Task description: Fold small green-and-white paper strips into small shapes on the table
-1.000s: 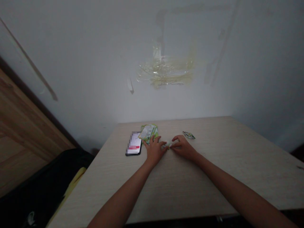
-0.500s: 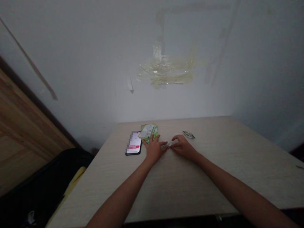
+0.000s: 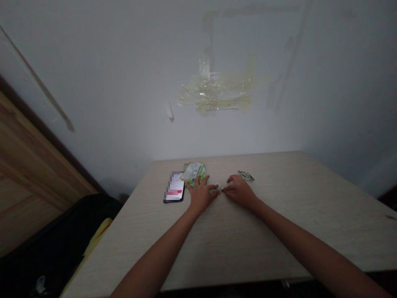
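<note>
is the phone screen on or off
On. The phone lies flat, face up on the table, left of the left hand, and its screen glows brightly.

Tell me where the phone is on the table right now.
In the head view, the phone lies flat on the table, far left of centre, just left of the left hand and beside the green packets.

Bare table is lying open near and right of the hands. A phone and green packets are crowding the left, a small wrapper is sitting just beyond, and the wall is closing the far edge.
</note>
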Demonstrator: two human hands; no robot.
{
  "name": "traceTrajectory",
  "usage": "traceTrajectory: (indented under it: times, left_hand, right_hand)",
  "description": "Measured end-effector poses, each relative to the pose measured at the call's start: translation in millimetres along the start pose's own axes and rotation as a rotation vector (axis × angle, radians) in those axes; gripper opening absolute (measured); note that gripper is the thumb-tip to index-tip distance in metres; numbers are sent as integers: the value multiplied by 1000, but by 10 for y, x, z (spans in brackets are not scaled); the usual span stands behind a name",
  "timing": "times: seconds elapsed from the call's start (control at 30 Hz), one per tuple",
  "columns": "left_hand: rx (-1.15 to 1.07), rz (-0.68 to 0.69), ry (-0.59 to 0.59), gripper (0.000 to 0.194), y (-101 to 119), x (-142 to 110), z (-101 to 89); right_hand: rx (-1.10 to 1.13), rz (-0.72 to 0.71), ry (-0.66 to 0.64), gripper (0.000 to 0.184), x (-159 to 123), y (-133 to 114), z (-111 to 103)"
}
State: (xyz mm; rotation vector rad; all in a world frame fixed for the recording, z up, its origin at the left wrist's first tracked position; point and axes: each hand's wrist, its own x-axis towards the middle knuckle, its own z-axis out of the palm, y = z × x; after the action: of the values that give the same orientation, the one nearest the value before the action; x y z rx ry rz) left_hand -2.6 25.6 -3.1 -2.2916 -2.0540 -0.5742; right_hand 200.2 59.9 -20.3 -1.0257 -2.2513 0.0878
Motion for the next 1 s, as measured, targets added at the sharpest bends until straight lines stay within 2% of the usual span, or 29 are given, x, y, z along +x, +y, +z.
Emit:
traceTrajectory:
  times: [0.53,0.8,1.0]
  left_hand:
    - [-29,1,-21,31,6,-22,-15]
    - [-26,-5,45,26,64,-46,-11]
    - [-36,-34,19,25,58,-37,-12]
  right_hand:
    - [-47,75,7,14,6,57,-24]
    - [35,3,22,14,-3,113,18]
    - [124,-73,4,14,-16,106,-14]
